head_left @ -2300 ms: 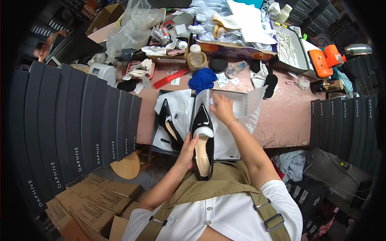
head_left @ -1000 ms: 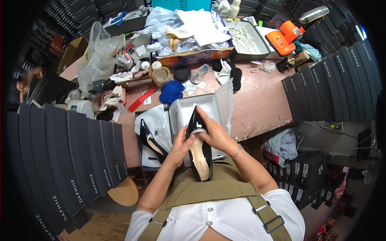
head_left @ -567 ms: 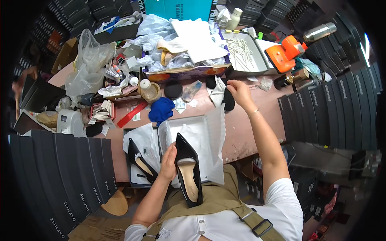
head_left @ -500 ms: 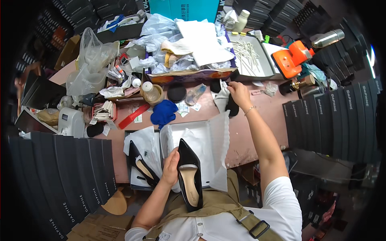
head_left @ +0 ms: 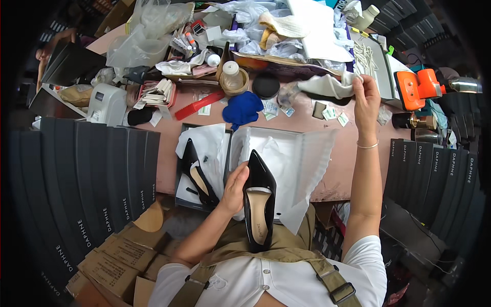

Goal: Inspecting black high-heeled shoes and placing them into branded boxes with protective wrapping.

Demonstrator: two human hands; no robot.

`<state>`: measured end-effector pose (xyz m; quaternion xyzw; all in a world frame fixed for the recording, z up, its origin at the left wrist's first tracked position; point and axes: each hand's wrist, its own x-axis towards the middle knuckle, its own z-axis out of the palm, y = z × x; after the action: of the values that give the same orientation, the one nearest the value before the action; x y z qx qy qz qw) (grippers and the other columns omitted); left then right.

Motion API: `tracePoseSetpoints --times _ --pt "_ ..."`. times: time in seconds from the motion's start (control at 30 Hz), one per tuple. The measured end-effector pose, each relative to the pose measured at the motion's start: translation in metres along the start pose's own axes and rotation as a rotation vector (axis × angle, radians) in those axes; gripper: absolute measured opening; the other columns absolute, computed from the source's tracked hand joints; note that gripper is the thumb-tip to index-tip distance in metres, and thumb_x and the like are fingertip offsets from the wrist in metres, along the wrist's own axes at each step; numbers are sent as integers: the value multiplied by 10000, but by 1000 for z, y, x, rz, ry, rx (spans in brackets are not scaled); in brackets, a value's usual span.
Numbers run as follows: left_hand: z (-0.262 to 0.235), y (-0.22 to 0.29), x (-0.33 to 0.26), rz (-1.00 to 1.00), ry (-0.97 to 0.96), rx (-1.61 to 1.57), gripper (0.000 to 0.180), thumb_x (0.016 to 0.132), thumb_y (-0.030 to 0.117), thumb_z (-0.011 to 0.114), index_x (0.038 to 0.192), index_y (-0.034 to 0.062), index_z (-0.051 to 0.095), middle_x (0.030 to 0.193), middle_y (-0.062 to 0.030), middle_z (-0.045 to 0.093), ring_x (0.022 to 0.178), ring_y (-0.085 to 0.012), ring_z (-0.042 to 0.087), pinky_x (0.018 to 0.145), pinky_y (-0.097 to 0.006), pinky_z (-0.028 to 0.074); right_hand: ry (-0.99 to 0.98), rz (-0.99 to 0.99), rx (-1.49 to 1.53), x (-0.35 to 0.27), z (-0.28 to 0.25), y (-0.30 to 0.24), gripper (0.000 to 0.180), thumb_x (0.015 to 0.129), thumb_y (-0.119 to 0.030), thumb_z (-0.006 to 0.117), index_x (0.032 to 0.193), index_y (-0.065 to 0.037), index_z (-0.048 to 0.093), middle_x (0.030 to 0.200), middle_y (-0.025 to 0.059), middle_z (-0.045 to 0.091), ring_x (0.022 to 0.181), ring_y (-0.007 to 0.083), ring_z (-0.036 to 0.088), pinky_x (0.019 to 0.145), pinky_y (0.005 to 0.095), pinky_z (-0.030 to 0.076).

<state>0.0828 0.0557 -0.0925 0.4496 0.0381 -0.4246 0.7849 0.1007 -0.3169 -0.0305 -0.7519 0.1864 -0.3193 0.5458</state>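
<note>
My left hand (head_left: 235, 187) grips a glossy black pointed-toe pump (head_left: 259, 197) by its side, toe pointing away from me, over my lap. Its mate (head_left: 197, 175) lies in an open dark shoe box (head_left: 180, 197) lined with white tissue paper (head_left: 286, 163). My right arm is stretched far forward and my right hand (head_left: 366, 94) pinches a white cloth (head_left: 327, 85) lifted off the far side of the pink table (head_left: 327, 123).
The table's far half is crowded: blue cloth (head_left: 243, 107), red comb (head_left: 198, 104), tape roll (head_left: 233, 81), round black lid (head_left: 266, 84), plastic bags, orange tool (head_left: 417, 88), grey device (head_left: 107, 104). Stacks of dark shoe boxes (head_left: 87, 169) stand left and right. Cardboard cartons (head_left: 112, 256) sit lower left.
My right hand left the shoe, reached out to the far side of the table and picked up the white cloth. My left hand alone keeps the pump, now lower over my lap.
</note>
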Motion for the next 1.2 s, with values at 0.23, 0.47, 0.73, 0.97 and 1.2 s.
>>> tracePoseSetpoints --times 0.23,0.47,0.73,0.97,1.2 --pt "11 27 -18 7 -106 -100 378 1015 266 400 1235 -31 477 1095 -41 582 1017 -95 551 900 -246 440 103 -82 -129 -4 6 -66 155 906 -133 621 938 19 627 760 -13 599 679 34 506 600 188 417" --pt "-1 24 -36 82 -27 -37 439 1013 284 413 1298 -48 441 1215 -69 553 1090 -113 526 939 -244 415 -570 -89 -233 -156 62 -152 111 782 -57 710 889 -39 689 807 70 634 757 172 600 690 272 476" --pt "7 31 -54 50 -150 -73 361 1022 295 376 1185 0 505 1077 -30 557 1029 -88 519 913 -254 417 -322 -128 -269 -251 101 -133 256 808 -5 660 1059 -50 675 931 112 580 813 213 583 696 276 476" --pt "16 32 -56 70 -160 4 388 1020 295 386 1244 -4 492 1137 -57 570 1034 -117 536 917 -257 420 -319 227 25 -251 82 -134 260 803 28 662 1056 -33 653 941 96 619 847 172 603 719 257 485" --pt "16 22 -54 91 -109 207 438 1012 313 417 1256 -48 471 1127 -59 562 1036 -106 521 922 -247 407 -524 -151 -198 -230 84 -144 152 764 -29 691 906 -26 635 808 105 556 748 279 561 656 350 464"
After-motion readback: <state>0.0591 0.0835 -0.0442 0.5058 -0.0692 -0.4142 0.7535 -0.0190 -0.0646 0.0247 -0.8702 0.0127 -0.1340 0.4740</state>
